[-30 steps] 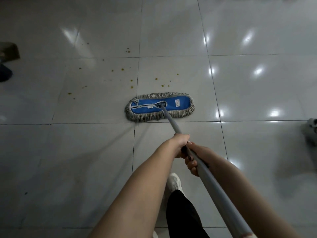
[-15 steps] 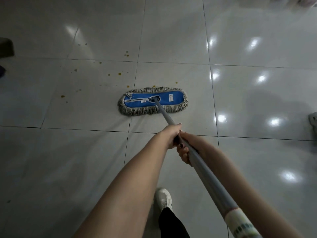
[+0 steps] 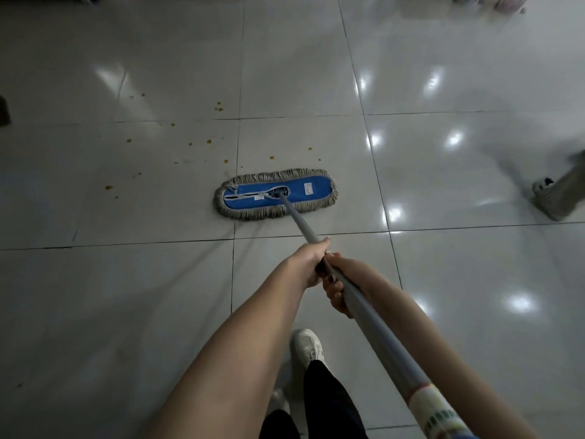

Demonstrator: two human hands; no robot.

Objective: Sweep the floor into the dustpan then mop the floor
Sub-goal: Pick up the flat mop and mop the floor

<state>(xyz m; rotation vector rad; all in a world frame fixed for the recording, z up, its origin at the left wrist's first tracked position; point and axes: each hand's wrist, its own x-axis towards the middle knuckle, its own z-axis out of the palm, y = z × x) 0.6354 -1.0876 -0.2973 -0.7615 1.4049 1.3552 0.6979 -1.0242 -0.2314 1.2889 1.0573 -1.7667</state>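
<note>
Glossy grey tiles (image 3: 443,280) run under us, and the orange spots (image 3: 209,141) at left lie as scattered as a second ago. Our mop head (image 3: 275,194) lies flat just short of the nearest ones, hardly nearer than before, so we judge this mopping pass has yet to reach them. Our left hand (image 3: 311,261) wraps the handle (image 3: 373,318) from above. Our right hand (image 3: 340,286) curls round it just behind, touching the left. Far right, a blurred leg (image 3: 560,194) has come closer.
</note>
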